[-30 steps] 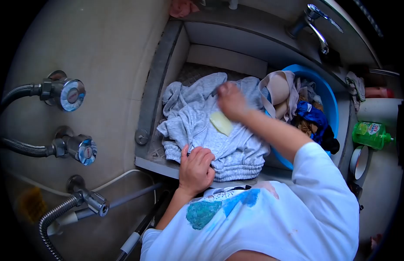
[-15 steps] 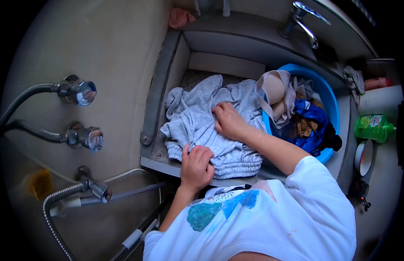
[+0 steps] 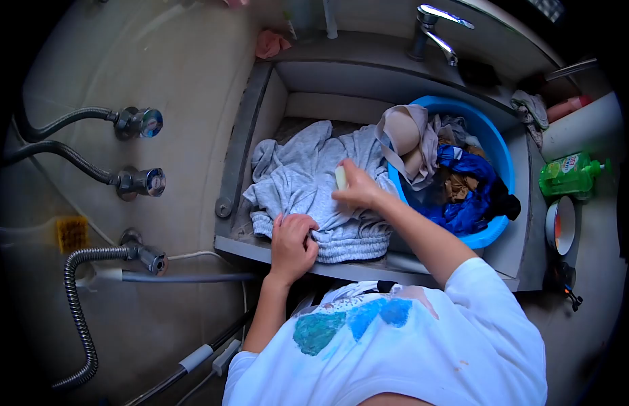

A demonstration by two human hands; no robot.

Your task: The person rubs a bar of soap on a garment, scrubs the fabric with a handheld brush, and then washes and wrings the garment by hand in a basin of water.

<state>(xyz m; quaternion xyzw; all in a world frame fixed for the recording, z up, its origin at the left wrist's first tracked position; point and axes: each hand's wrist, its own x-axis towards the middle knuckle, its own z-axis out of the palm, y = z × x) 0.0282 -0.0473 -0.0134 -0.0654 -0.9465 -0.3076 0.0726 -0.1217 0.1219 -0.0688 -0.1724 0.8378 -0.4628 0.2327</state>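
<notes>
Both hands [image 3: 292, 242] [image 3: 355, 190] clenched, forearms extended.

Dim bluish light, fisheye edges, dark vignette

We look steeply down from our head camera, close over our own chest, onto the sink [image 3: 260, 115] ahead, with the wall taps [image 3: 140, 122] at our left.

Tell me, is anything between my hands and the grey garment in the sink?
Nothing visible. The left hand grips the grey garment at its ribbed hem. The right hand presses a pale soap bar onto the cloth, so only the soap lies between that hand and the fabric.
</notes>
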